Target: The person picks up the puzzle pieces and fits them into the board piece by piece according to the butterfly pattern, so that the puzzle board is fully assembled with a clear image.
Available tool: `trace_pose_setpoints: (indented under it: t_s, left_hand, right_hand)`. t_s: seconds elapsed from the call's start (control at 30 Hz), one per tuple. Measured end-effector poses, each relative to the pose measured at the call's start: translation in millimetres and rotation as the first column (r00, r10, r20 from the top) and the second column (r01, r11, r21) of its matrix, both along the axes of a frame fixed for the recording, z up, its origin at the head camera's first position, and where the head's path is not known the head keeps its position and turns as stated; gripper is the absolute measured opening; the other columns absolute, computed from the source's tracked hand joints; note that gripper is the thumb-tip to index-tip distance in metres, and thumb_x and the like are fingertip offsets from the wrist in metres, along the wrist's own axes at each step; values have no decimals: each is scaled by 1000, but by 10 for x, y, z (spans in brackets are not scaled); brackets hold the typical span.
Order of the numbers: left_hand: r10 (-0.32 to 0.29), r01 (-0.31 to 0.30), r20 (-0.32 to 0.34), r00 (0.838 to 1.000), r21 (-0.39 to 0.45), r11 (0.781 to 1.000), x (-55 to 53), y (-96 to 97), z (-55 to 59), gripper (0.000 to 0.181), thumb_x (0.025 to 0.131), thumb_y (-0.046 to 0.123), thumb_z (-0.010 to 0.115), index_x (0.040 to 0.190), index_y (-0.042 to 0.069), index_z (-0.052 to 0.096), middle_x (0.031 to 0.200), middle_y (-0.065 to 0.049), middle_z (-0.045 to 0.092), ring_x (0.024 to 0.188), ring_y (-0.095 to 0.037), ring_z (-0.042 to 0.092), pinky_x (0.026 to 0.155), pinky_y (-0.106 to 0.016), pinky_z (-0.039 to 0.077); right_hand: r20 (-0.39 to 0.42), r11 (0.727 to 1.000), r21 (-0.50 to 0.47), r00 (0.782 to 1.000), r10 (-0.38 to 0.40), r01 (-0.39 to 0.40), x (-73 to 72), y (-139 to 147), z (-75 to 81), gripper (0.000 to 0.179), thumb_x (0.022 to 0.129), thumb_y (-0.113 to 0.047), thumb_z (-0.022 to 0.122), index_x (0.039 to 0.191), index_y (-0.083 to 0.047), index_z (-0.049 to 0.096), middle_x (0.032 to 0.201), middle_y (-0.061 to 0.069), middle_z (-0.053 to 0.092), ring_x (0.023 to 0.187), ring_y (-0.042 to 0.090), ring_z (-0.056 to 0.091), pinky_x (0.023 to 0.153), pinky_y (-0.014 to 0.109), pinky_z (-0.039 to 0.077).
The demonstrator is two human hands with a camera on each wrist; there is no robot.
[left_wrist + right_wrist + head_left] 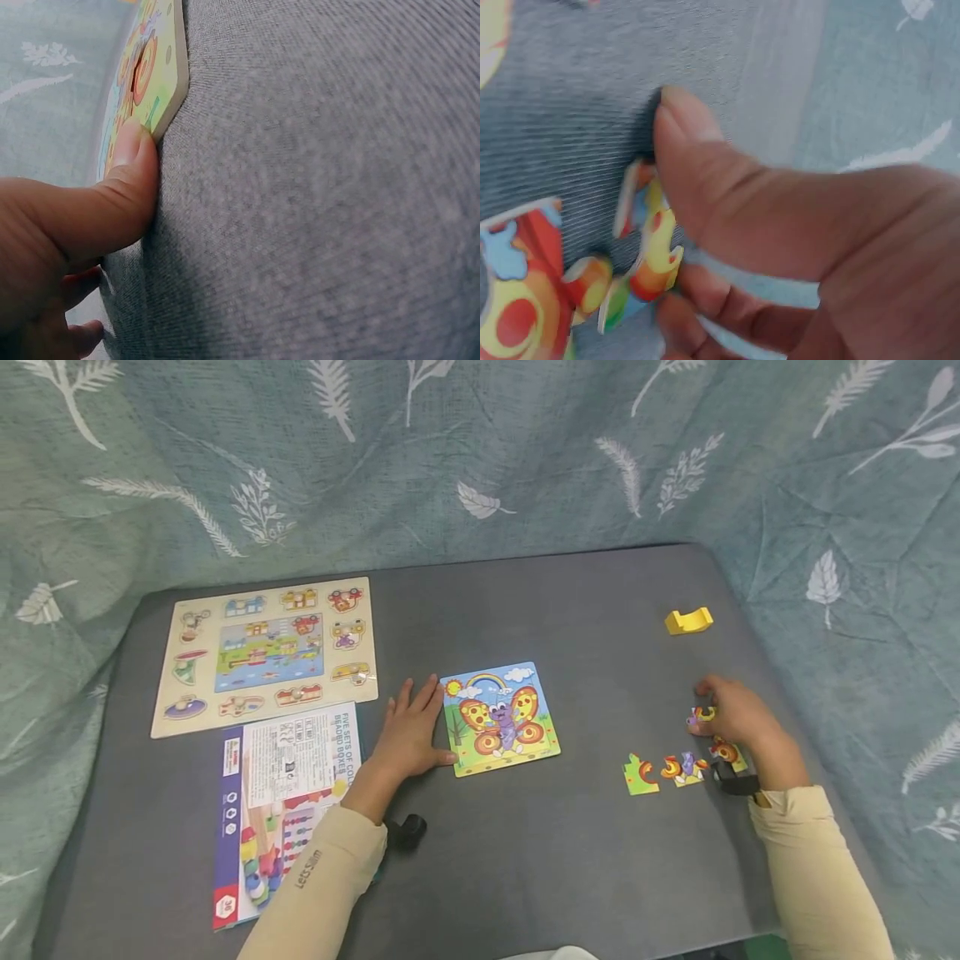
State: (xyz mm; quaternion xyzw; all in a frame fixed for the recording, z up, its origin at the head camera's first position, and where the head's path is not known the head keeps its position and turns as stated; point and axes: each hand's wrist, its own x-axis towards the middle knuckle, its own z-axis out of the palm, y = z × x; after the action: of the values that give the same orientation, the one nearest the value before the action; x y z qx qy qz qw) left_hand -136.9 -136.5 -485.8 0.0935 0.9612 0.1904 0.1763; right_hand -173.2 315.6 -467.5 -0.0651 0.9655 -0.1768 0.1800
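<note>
A square butterfly puzzle board (501,718) lies flat on the table. My left hand (408,735) rests at its left side, fingers spread and fairly straight. In the left wrist view the thumb (127,161) lies on the board's corner. Far to the right, my right hand (738,714) is low over a small yellow-and-purple puzzle piece (699,717), thumb and forefinger apart on either side of it. The right wrist view is blurred; there the thumb (694,150) points past the colourful pieces (656,247), and the other fingers are close to their edge.
Below the right hand lie a green puzzle piece (640,777), a purple one (685,768) and a red-brown one (726,752). A yellow curved block (688,621) stands behind. A wooden vehicle puzzle (195,650) and a beaded-boxes package (285,768) occupy the left side.
</note>
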Motion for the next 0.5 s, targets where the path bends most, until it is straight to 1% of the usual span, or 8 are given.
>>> trace_pose_setpoints:
  t_s: [0.13, 0.23, 0.3, 0.37, 0.5]
  left_hand:
    - [4, -4, 5, 1000, 3, 1000, -2, 11, 5, 106, 73, 34, 83, 153, 5, 20, 162, -12, 12, 149, -40, 1, 117, -60, 9]
    - [4, -4, 8, 1000, 9, 1000, 2, 13, 18, 106, 73, 34, 83, 153, 5, 20, 162, -12, 12, 149, -40, 1, 117, -60, 9]
    - [1, -2, 11, 1000, 10, 1000, 0, 11, 24, 106, 73, 34, 83, 153, 5, 19, 162, -12, 11, 148, -40, 0, 117, -60, 8]
    - [1, -1, 14, 1000, 10, 1000, -3, 9, 29, 106, 73, 34, 83, 153, 5, 19, 162, -12, 11, 148, -40, 0, 117, -60, 8]
    - [1, -1, 19, 1000, 6, 1000, -6, 14, 20, 107, 73, 34, 83, 153, 5, 19, 162, -12, 11, 148, -40, 0, 117, -61, 8]
  right_hand:
    - [-5, 991, 85, 995, -99, 99, 69, 2, 12, 56, 75, -24, 80, 110, 9, 51, 103, 35, 57, 96, 51, 54, 78, 57, 44]
    - [-6, 970, 149, 981, -194, 193, 107, -13, 24, 63, 75, -35, 79, 108, 12, 52, 104, 38, 57, 95, 55, 54, 71, 57, 46]
    - [-11, 955, 180, 971, -239, 237, 122, -24, 24, 64, 75, -40, 79, 102, 12, 55, 99, 39, 58, 91, 55, 56, 65, 56, 46]
    - [-16, 944, 197, 963, -269, 267, 129, -38, 20, 63, 75, -44, 78, 97, 12, 60, 94, 38, 60, 87, 55, 57, 59, 53, 46]
    - [-38, 946, 166, 960, -276, 279, 117, -74, 4, 51, 77, -41, 78, 96, 5, 65, 90, 29, 63, 83, 49, 59, 58, 48, 45]
